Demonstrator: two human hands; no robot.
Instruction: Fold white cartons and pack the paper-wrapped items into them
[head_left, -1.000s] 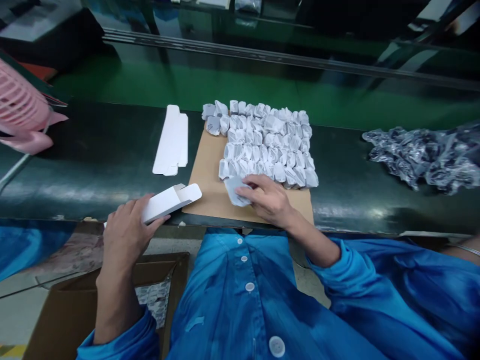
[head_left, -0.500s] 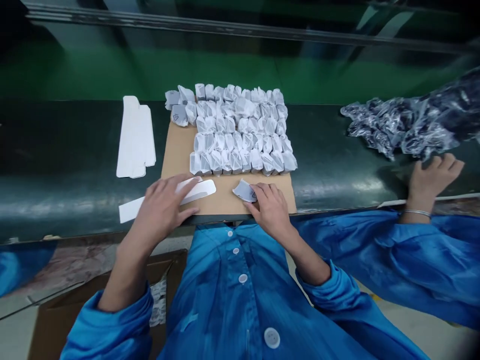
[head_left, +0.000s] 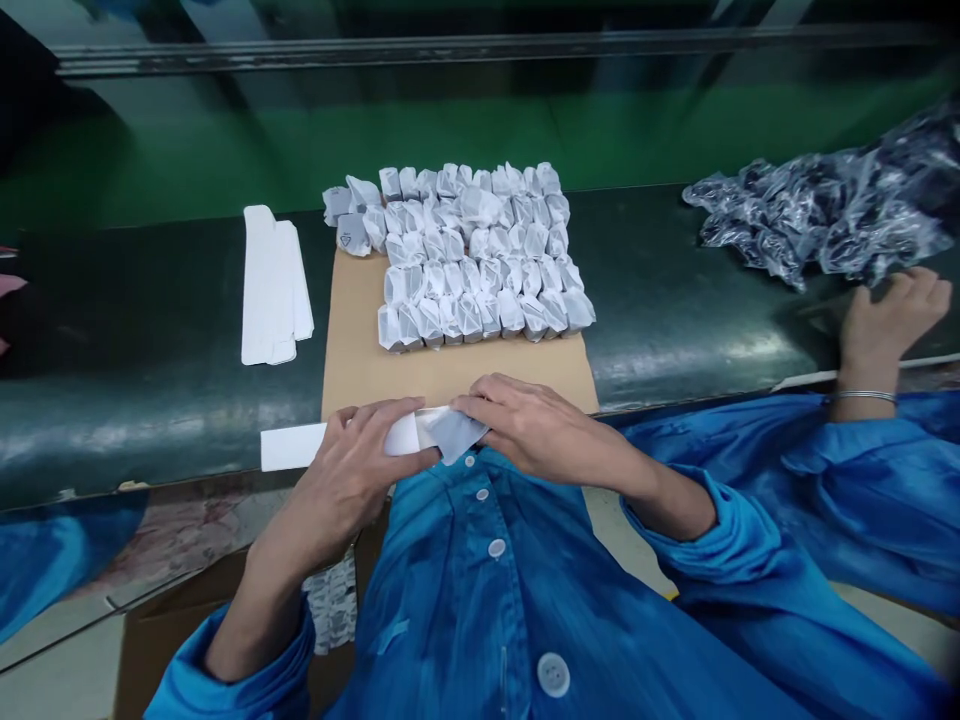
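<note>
Wrapped pkt (head_left: 456, 432) held at R end of white box (head_left: 292, 447)

Box is clasped in L hand (head_left: 352, 462), grip wrapped round it; pkt is pinched in narrow grip of R hand (head_left: 532, 428), above near edge of tabletop (head_left: 652, 300). How far in can't be told. Rows of pkts (head_left: 480, 265) are set on cardboard sheet (head_left: 360, 350), far side. Flat cartons (head_left: 268, 285) are laid L; clear bags (head_left: 810, 215) are heaped far R, w/ co-worker's hand (head_left: 892, 315) just beside.
</note>
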